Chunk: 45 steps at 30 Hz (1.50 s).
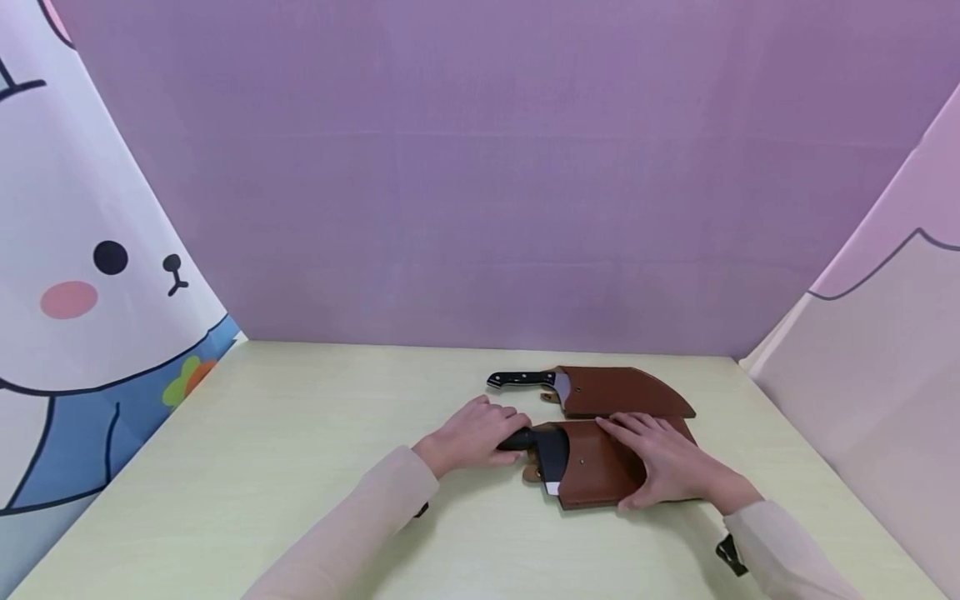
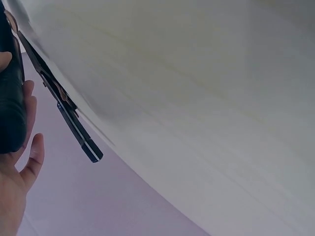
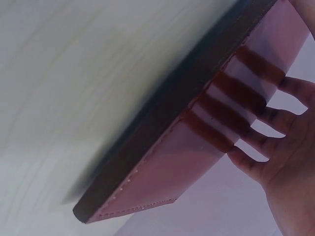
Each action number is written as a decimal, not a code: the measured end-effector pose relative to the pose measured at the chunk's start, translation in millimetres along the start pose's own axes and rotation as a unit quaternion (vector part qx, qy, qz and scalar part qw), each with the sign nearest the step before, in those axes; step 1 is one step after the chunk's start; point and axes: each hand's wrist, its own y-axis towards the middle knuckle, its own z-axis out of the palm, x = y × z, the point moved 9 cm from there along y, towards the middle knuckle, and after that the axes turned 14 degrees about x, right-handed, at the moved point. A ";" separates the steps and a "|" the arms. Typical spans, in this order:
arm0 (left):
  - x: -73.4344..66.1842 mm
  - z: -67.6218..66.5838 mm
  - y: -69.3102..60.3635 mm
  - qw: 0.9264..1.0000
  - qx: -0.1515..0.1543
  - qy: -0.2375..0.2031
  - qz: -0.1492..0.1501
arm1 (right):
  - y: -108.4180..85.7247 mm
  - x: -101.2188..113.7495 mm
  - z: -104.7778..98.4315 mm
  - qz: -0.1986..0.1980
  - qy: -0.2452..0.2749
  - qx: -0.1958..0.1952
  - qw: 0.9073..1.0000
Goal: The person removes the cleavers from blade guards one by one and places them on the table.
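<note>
In the head view a cleaver with a black handle [image 1: 516, 440] sits partly inside a brown leather sheath [image 1: 600, 467], a strip of its blade [image 1: 552, 458] showing at the mouth. My left hand [image 1: 474, 433] grips the handle, also seen as a dark handle [image 2: 11, 108] beside the left hand [image 2: 19, 182] in the left wrist view. My right hand [image 1: 671, 458] lies spread on top of the sheath. In the right wrist view the fingertips of the right hand [image 3: 280, 147] touch the stitched sheath [image 3: 182, 152].
Just behind lies a second knife with a riveted black handle [image 1: 522, 379] in a brown sheath [image 1: 622, 392]. The pale table [image 1: 337, 383] meets a purple backdrop [image 1: 465, 208]; printed cloths hang at both sides.
</note>
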 end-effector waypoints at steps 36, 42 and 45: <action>11.5 4.1 -13.1 1.000 0.011 -0.012 -0.004 | -4.5 -8.8 -0.6 0.014 0.014 0.009 1.000; 13.3 4.7 -16.1 1.000 0.008 -0.018 -0.002 | -5.2 -10.3 -1.0 0.014 0.014 0.008 1.000; 14.3 5.1 -17.6 1.000 0.006 -0.022 0.000 | -5.9 -10.8 -1.2 0.014 0.015 0.008 1.000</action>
